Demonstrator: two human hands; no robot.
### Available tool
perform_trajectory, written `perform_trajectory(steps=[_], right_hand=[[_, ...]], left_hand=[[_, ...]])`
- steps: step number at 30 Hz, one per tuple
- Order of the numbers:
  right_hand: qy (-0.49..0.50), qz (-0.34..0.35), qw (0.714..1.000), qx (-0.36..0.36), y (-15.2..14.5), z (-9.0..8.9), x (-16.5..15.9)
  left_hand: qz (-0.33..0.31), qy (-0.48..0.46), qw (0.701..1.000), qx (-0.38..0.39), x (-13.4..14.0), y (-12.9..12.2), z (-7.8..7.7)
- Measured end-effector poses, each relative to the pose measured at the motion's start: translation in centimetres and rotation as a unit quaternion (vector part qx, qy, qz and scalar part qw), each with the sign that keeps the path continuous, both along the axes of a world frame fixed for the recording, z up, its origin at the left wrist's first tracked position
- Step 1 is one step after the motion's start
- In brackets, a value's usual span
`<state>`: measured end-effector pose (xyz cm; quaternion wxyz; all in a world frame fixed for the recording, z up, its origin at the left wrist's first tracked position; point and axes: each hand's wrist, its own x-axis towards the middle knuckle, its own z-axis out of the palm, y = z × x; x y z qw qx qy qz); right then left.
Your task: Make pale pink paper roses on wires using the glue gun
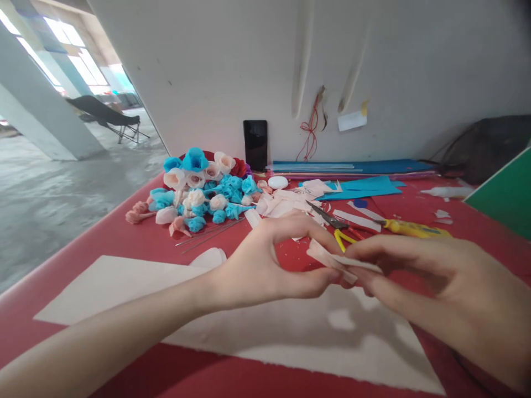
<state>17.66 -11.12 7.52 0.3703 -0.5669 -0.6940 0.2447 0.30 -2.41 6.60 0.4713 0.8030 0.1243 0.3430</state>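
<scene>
Shaping, I judge: folded pale paper (327, 258), one piece, aloft over the cream sheet (315, 342), toward its far right edge; left hand (261, 265) and right hand (448, 282) pinching it. Fold detail unclear. Next move calls for even fingertip pressure.

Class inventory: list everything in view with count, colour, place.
table: one, red, foreground
wall: one, white, behind table
held paper: count unclear, pale, above table
sheet: one, pale, on table
flowers: many, mostly blue and pale, left rear
scraps: many, pale, right of flowers
blue paper: count unclear, blue, rear
scissors: one, dark blades, beside scraps
yellow tool: one, yellow, right
phone: one, black, against wall
cord: one, red, on wall
note: one, white, on wall
chair: one, black, left background
panel: one, green, right edge
left hand: one, bare, on held paper
right hand: one, bare, on held paper
</scene>
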Motion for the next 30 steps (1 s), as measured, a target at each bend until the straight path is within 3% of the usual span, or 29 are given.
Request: perform_trajectory(steps=[9, 14, 17, 24, 30], right_hand=[[0.107, 0.023, 0.969, -0.220, 0.2, 0.6, -0.1], [0.201, 0.042, 0.934, -0.293, 0.2, 1.4, -0.4], [0.231, 0.048, 0.923, -0.305, 0.2, 1.7, -0.4], [0.250, 0.080, 0.928, -0.265, 0.1, 0.9, -0.2], [0.257, 0.052, 0.921, -0.289, 0.0, 1.2, -0.4]], left_hand=[[-0.016, -0.005, 1.000, -0.013, 0.0, -0.1, -0.2], [-0.032, -0.022, 0.998, 0.040, 0.0, 0.1, -0.2], [-0.045, -0.039, 0.995, 0.075, 0.0, 0.3, -0.3], [-0.032, -0.044, 0.995, 0.078, -0.3, 0.3, -0.7], [-0.010, -0.045, 0.993, 0.112, -0.4, 0.0, -0.4]])
